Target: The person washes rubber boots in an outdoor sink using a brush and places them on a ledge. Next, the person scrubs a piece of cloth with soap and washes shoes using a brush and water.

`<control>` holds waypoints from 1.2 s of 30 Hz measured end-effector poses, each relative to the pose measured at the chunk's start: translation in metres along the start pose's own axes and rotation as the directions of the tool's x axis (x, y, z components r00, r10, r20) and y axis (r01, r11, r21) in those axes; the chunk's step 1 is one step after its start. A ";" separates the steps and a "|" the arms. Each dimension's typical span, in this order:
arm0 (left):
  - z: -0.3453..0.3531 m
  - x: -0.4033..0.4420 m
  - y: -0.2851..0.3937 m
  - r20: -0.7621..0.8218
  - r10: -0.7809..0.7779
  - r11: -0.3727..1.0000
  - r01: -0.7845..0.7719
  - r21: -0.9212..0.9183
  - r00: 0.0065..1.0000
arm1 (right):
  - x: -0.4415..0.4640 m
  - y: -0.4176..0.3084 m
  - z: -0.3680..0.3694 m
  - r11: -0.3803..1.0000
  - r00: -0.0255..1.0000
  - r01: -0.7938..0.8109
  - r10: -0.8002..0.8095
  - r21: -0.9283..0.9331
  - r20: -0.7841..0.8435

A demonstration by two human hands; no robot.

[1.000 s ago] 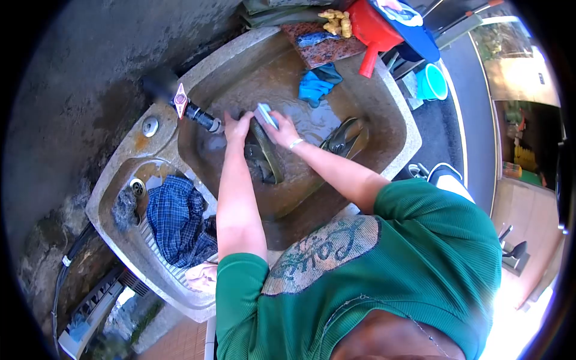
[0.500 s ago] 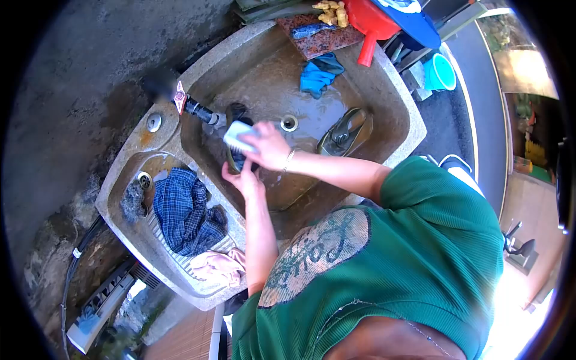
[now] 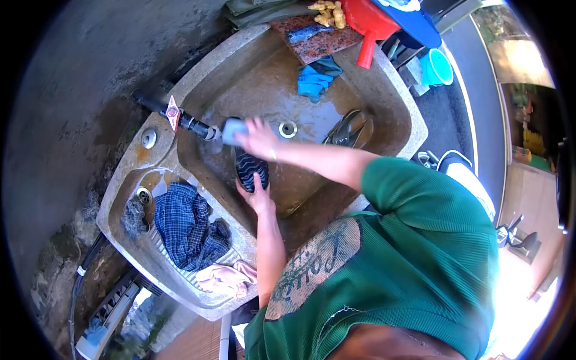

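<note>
My left hand (image 3: 259,197) is closed around the near end of a dark shoe (image 3: 249,167), whose patterned sole faces up in the stone sink (image 3: 204,159). My right hand (image 3: 259,141) grips a pale blue scrub brush (image 3: 234,131), slightly blurred, over the shoe's far end; whether the bristles touch the sole is hidden. Close by on the left, the tap (image 3: 198,127) reaches over the basin toward the brush. To the right of the drain (image 3: 288,129), a second dark shoe (image 3: 347,129) lies in shallow water.
A blue cloth (image 3: 316,79) lies near the basin's back wall. Ginger (image 3: 329,13) and a red dipper (image 3: 369,27) sit at the back edge. The left washboard basin holds checked cloth (image 3: 187,225) and pink cloth (image 3: 225,278). A turquoise bucket (image 3: 437,67) stands outside the sink.
The shoe has turned so that its sole shows. My left hand has shifted slightly right and nearer me, now holding its near end. The brush has moved a little toward the far end.
</note>
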State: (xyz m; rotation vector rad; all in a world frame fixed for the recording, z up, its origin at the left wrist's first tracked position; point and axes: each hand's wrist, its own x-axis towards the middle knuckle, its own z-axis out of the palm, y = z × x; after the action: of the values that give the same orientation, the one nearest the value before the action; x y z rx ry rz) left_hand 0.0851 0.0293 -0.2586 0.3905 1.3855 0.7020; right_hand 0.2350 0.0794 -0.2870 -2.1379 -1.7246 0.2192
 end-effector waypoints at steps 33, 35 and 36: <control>0.002 0.001 -0.002 -0.139 -0.112 0.985 0.128 0.117 0.984 | 0.032 0.007 0.009 0.995 0.995 0.093 -0.092 -0.037 0.022; 0.007 0.008 0.000 -0.110 -0.099 0.992 0.107 0.072 0.989 | 0.068 0.005 0.014 0.949 0.950 -0.313 0.311 0.045 0.041; 0.005 0.011 0.000 -0.133 -0.077 0.989 0.093 0.115 0.988 | 0.071 0.000 0.018 0.875 0.876 -0.480 0.481 0.058 -0.003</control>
State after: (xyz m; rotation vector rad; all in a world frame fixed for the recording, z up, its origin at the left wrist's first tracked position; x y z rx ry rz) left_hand 0.0907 0.0376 -0.2664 0.3848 1.5627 0.5825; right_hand 0.2452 0.1512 -0.2957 -2.4841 -1.1275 0.3747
